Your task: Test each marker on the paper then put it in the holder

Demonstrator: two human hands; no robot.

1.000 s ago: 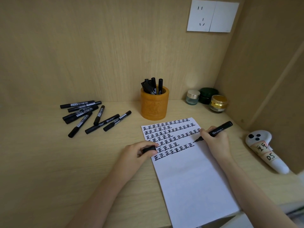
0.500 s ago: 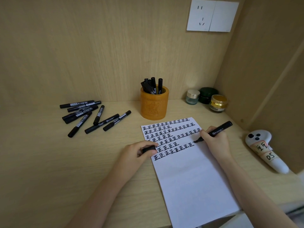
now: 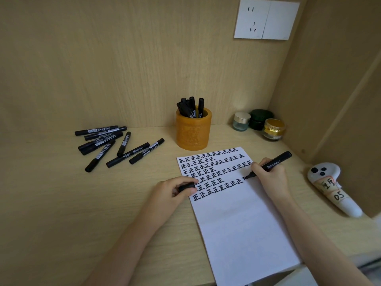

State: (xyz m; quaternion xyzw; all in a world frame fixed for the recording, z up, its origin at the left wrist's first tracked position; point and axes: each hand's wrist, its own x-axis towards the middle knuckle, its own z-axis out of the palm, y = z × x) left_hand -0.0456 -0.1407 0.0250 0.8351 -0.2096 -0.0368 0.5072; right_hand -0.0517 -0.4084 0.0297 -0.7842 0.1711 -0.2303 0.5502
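A white sheet of paper [image 3: 237, 219] lies on the desk, its upper part filled with rows of black characters. My right hand [image 3: 270, 178] grips an uncapped black marker [image 3: 276, 162] whose tip touches the paper at the right end of a row. My left hand [image 3: 175, 190] rests at the paper's left edge and pinches the black cap [image 3: 186, 186]. An orange carved holder [image 3: 193, 131] stands behind the paper with several black markers in it. Several capped black markers [image 3: 115, 145] lie loose to the left.
Three small jars [image 3: 259, 123] sit in the back right corner. A white controller with taped labels [image 3: 332, 186] lies at the right, against the side panel. A wall socket [image 3: 266, 19] is mounted on the back panel. The desk's front edge runs under the paper's lower end.
The marker tip has made small strokes at the right end of a row, starting a new character. My left hand with the cap has stayed in place.
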